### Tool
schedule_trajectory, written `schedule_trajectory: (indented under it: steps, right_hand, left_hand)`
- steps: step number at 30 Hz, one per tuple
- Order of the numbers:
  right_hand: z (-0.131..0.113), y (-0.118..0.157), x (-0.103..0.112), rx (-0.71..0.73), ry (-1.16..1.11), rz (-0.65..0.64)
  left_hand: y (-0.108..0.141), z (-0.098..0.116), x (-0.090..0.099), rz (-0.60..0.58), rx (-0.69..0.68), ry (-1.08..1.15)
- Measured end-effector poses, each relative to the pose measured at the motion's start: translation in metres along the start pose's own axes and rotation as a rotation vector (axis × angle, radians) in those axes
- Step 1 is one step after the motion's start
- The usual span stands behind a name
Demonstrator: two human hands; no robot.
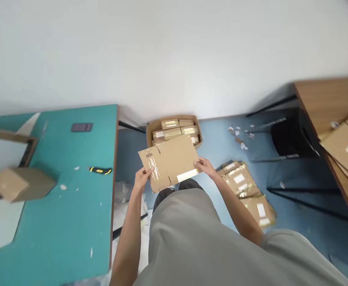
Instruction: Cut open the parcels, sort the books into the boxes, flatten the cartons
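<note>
A flattened cardboard box (170, 161) is held out in front of me at a slight tilt, with strips of clear tape and a white label on it. My left hand (142, 178) grips its left edge. At the right edge, near the label, my right hand (204, 165) pinches it. Just beyond and below it, an open carton (199, 133) on the floor holds several folded cardboard pieces, and the held sheet covers part of its near side.
A teal table (72, 222) on the left bears a utility knife (100, 171), a phone (81, 127) and a small box (27, 184). Flattened boxes (245, 186) lie on the floor at right, near a black chair (293, 133) and a wooden table (319, 95).
</note>
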State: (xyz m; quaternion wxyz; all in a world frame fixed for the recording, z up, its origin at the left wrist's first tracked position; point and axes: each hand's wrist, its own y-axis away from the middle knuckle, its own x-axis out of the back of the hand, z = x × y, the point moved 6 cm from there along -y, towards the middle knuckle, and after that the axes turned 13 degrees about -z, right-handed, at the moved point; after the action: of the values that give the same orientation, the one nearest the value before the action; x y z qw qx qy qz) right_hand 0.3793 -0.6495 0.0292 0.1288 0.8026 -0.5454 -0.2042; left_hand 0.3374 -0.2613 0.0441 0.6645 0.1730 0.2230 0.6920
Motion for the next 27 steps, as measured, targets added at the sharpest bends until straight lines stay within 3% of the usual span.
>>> schedule_trajectory:
  steps: [3, 7, 9, 12, 15, 19, 23, 27]
  right_hand:
    - [0.044, 0.082, 0.049, -0.011, -0.106, 0.213]
    - [0.123, 0.199, 0.068, -0.06, -0.279, 0.584]
    - [0.161, 0.253, 0.063, -0.098, -0.334, 0.759]
    - [0.201, 0.32, 0.057, -0.153, -0.364, 0.891]
    - [0.222, 0.372, 0.078, -0.181, -0.364, 0.952]
    - [0.234, 0.411, 0.149, -0.164, -0.36, 0.963]
    - [0.24, 0.432, 0.251, -0.175, -0.226, 1.008]
    - [0.252, 0.457, 0.348, -0.218, -0.138, 1.06]
  left_hand:
    - [-0.03, 0.001, -0.074, -0.219, 0.069, -0.126]
    - [-0.045, -0.034, -0.175, -0.503, 0.162, -0.208]
    - [-0.037, -0.066, -0.216, -0.59, 0.25, -0.242]
    - [-0.01, -0.115, -0.263, -0.631, 0.374, -0.282]
    - [0.022, -0.152, -0.301, -0.653, 0.462, -0.289]
    - [0.051, -0.182, -0.356, -0.638, 0.502, -0.296]
    - [0.063, -0.208, -0.424, -0.544, 0.489, -0.274]
    - [0.071, -0.244, -0.506, -0.465, 0.515, -0.225]
